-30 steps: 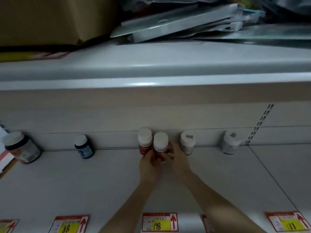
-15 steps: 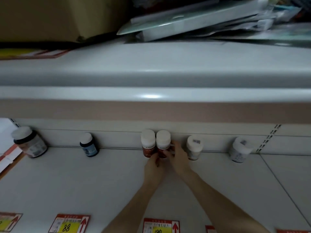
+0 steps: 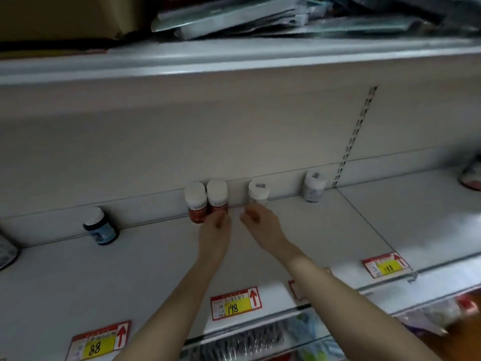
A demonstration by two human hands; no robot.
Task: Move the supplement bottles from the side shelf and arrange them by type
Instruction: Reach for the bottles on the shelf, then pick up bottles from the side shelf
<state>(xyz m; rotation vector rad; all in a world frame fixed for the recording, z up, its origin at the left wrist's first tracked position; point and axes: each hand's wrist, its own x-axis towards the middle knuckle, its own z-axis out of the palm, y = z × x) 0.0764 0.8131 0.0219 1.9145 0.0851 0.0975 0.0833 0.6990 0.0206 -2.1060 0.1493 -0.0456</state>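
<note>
Red labels under white caps: the left red bottle point(image 3: 195, 204) and the right red bottle point(image 3: 217, 196) stand touching at the back of the shelf point(image 3: 156, 256), just beyond my left hand point(image 3: 214, 231); its fingertips meet the right one's base, grip unclear; my right hand point(image 3: 257, 221) is loosely curled, released, just below a white bottle point(image 3: 258, 192); farther right a grey-labelled bottle point(image 3: 314, 187); far left a blue bottle point(image 3: 100, 227).

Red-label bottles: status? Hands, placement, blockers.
Left hand at right red-label bottle, grip unclear. Right hand empty, near white bottle. Left red-label bottle alongside, both upright. No blockers.
</note>
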